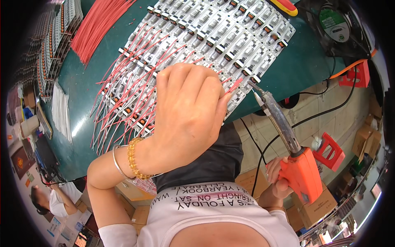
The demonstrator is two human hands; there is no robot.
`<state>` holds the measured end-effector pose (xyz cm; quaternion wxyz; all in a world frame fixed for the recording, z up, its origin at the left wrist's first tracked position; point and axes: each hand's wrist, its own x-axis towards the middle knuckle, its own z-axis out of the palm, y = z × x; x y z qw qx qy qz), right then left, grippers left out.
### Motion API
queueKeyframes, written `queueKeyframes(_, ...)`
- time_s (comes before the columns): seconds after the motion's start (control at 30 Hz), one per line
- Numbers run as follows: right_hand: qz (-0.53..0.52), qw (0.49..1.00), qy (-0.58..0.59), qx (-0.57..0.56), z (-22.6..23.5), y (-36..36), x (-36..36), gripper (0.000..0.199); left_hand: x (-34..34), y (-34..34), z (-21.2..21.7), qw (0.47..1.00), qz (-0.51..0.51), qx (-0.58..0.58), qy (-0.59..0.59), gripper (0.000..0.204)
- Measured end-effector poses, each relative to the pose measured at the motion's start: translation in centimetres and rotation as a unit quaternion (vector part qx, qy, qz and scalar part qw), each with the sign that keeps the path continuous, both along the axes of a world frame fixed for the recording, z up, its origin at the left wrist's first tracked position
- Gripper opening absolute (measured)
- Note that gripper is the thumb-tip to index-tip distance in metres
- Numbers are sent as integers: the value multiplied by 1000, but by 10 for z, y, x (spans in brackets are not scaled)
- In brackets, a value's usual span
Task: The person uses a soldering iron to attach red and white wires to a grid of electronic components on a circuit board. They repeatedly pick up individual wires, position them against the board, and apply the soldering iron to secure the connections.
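My left hand (189,109) hangs over a large panel of small white circuit boards (230,39). Its thumb and fingers are closed on a few red wires (234,85), whose ends poke out towards the panel's right edge. Gripped in my right hand (277,178) is an orange-handled soldering gun (303,173). The metal tip reaches up beside those wire ends at the panel's edge; whether it touches them I cannot tell. Red and white wires (127,96) trail from several boards on the panel's left part. My left palm and the boards beneath it are hidden.
On the green table (80,109) lie a bundle of red wires (98,26) and white wires (61,111). Board panels (57,45) are stacked at far left. A black fan (339,26) stands far right, near a red-and-yellow tool handle (286,5). A black cable (306,119) loops at right.
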<state>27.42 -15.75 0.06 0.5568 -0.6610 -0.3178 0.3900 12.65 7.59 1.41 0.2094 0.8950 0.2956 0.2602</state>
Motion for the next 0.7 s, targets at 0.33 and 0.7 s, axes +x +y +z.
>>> queueKeyframes(0.33, -2, 992, 36, 123, -11, -2, -1, 74, -4, -4, 6, 998, -21, -51, -21, 14)
queueKeyframes(0.7, -69, 996, 38, 35, -2, -1, -10, 60, 3, -9, -5, 1000, -14, 19, -20, 18)
